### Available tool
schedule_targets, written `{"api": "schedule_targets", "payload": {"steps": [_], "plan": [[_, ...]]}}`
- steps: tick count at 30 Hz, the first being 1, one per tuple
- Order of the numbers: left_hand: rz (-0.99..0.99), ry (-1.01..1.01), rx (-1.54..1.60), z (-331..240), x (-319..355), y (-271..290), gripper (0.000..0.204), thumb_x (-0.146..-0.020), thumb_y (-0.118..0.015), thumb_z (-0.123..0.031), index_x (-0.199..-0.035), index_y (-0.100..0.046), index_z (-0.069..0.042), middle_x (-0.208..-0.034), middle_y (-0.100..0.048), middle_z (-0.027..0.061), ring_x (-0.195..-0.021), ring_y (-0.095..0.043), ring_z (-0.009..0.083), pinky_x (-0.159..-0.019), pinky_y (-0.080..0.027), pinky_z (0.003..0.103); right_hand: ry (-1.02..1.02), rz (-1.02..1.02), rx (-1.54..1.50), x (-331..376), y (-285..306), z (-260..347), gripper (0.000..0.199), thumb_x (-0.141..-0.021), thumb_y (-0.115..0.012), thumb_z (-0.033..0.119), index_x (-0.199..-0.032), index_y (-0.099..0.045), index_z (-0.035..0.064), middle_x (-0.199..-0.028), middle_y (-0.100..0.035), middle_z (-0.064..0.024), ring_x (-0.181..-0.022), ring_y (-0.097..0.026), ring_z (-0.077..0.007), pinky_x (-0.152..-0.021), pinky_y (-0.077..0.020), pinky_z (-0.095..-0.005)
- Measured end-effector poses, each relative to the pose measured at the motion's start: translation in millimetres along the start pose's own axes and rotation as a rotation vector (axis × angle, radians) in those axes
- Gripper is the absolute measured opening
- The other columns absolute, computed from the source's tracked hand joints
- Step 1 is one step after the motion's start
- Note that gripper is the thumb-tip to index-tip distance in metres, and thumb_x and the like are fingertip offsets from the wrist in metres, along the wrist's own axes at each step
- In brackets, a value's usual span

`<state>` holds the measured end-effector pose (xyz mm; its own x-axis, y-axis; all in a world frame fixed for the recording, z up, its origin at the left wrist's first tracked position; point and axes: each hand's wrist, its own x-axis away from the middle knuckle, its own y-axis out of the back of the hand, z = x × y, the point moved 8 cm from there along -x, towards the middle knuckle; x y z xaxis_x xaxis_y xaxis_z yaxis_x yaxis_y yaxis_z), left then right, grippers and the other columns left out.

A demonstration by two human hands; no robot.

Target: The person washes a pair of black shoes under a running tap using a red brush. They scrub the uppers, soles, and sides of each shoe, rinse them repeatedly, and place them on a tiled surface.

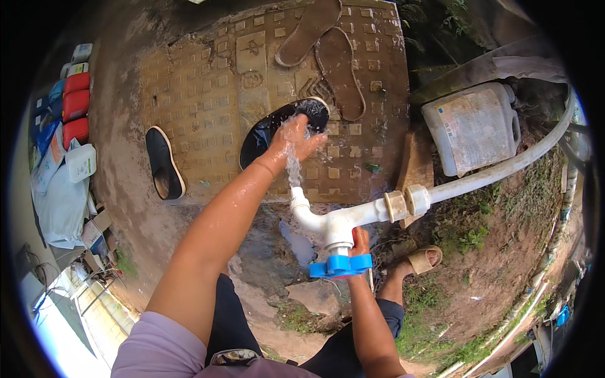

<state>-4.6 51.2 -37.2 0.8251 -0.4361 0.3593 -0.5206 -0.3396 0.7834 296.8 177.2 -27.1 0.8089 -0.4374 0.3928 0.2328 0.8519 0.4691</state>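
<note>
My left hand (295, 140) reaches forward under the water that runs from the white tap spout (301, 209), fingers apart and wet, right over a black shoe (268, 131) lying on the patterned metal cover (208, 88). The hand touches the shoe's heel end, but a grip on it cannot be made out. My right hand (360, 242) is closed on the blue tap handle (339, 266) below the white pipe joint (340, 222).
A second black shoe (163, 162) lies to the left. Two brown sandals (328, 44) lie at the far side. A white plastic jug (472, 129) sits right, beside the long white pipe (504, 167). Red and white containers (74, 104) stand far left. My sandalled foot (421, 259) rests on dirt.
</note>
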Motion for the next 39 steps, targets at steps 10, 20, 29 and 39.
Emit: {"api": "schedule_targets", "payload": {"steps": [10, 20, 29, 39], "plan": [[0.471, -0.429, -0.998, -16.5, 41.2, 15.5, 0.008, -0.079, -0.066, -0.014, -0.078, -0.073, -0.015, -0.079, -0.071, 0.0058, -0.082, -0.066, 0.0220, -0.099, -0.037, 0.042, -0.025, 0.113, -0.086, -1.4, -4.7, -7.8, 0.051, -0.088, -0.073, 0.025, -0.132, -0.060, 0.0040, -0.106, -0.061, -0.0179, -0.098, -0.061, -0.0296, -0.086, -0.0488, -0.0395], [0.246, -0.528, -1.034, -22.7, 39.5, 43.5, 0.012, -0.081, -0.063, -0.016, -0.081, -0.074, -0.012, -0.085, -0.068, 0.0031, -0.093, -0.060, 0.0208, -0.095, -0.036, 0.041, -0.120, 0.049, -0.322, 1.8, 1.4, -13.6, 0.048, -0.089, -0.071, 0.023, -0.132, -0.060, 0.0039, -0.100, -0.060, -0.0171, -0.089, -0.061, -0.0268, -0.078, -0.0497, -0.0369], [-0.255, 0.612, 0.786, 49.6, 0.3, 0.3, 0.009, -0.079, -0.054, -0.008, -0.078, -0.061, -0.002, -0.079, -0.064, 0.0226, -0.076, -0.062, 0.0439, -0.076, -0.052, 0.046, -0.126, 0.041, -0.387, -3.5, 7.2, -3.5, 0.049, -0.090, -0.070, 0.025, -0.133, -0.059, 0.0039, -0.103, -0.058, -0.0154, -0.093, -0.062, -0.0233, -0.076, -0.0517, -0.0350], [0.002, -0.057, -0.575, 31.9, 10.4, 8.4, 0.028, -0.080, -0.070, -0.012, -0.104, -0.059, -0.003, -0.114, -0.054, 0.0181, -0.109, -0.056, 0.0382, -0.090, -0.048, 0.045, -0.324, 0.063, -0.470, -3.9, 8.1, -14.3, 0.050, -0.090, -0.071, 0.026, -0.134, -0.058, 0.0041, -0.109, -0.060, -0.0143, -0.096, -0.062, -0.0226, -0.081, -0.0518, -0.0345]]}}
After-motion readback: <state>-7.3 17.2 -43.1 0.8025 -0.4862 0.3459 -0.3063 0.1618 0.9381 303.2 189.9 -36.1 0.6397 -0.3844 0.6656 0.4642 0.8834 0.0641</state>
